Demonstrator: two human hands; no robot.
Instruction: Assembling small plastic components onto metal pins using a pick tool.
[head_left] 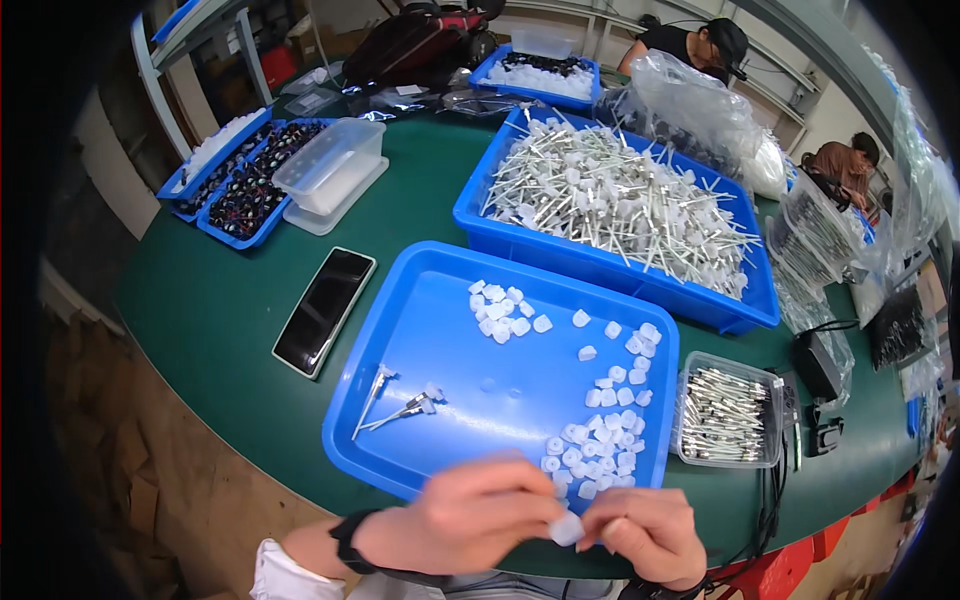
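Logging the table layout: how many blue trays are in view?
5: the near tray by the hands, a big one behind it, two at far left, one at the back. Others may be hidden behind the bags.

Cap: a small white translucent plastic cap (566, 529), squat and rounded, pinched between the fingertips of both hands.
Cap's place: raised above the near edge of the surface, just in front of the near rim of the blue tray (400, 300).
Left hand (470, 518): fingers curled, thumb and forefinger meeting the cap from the left; a dark band sits on the wrist.
Right hand (640, 535): fingers bent inward, tips touching the cap from the right.
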